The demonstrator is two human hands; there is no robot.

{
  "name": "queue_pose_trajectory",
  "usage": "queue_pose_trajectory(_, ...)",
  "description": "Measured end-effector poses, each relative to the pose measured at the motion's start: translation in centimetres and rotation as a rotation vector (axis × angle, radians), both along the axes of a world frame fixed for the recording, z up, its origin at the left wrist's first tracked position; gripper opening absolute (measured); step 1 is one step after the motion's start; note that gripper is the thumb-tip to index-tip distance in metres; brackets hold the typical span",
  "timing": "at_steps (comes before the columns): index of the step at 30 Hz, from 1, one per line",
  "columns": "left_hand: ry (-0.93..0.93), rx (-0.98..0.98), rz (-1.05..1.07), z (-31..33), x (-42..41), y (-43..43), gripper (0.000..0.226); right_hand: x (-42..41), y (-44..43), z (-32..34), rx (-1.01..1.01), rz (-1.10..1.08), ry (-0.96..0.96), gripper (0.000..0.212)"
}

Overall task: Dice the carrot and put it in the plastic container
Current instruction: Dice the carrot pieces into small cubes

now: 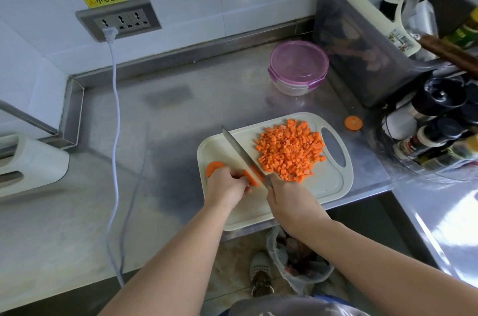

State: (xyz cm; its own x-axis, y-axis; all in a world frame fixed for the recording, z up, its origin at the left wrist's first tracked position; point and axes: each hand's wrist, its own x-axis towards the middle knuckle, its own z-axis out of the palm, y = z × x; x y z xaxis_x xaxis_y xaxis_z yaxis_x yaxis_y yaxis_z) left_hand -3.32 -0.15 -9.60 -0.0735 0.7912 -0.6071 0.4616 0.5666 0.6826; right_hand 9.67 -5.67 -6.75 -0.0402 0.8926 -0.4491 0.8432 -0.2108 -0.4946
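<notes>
Orange carrot mostly diced, the transfer not yet begun.

The right hand (289, 199) has its grip curled round the handle of the knife (240, 150). The left hand (227, 186) pinches a carrot piece (252, 176) on the cutting board (326, 183), and the blade seems to rest on it, though contact is hard to see. A round slice (214, 167) lies just beside that hand. The diced pile (291, 150) fills the board's far half. These pieces remain to cut; the plastic container (298, 67), lid on, stands apart on the tabletop (181, 121).
</notes>
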Motion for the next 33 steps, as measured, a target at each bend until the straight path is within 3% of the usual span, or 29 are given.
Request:
queue_pose_trajectory(19, 0.026, 0.007, -0.013, -0.5, -0.2, 0.1, 0.011, -1.4, -0.6, -0.7, -0.042, 0.055, -0.164, 0.029)
queue_pose_trajectory(22, 0.098, 0.029, -0.052, -0.2, -0.3, -0.1, 0.003, -1.5, -0.6, -1.1, -0.089, 0.059, -0.181, 0.036)
queue_pose_trajectory(26, 0.107, 0.037, -0.057, -0.3, -0.4, 0.0, 0.007, -1.5, -0.5, -1.3, -0.105, 0.035, -0.171, 0.041)
queue_pose_trajectory(33, 0.133, 0.072, -0.074, 0.3, -0.2, -0.2, 0.018, -0.9, -0.3, -1.2, -0.003, -0.030, -0.073, 0.029)
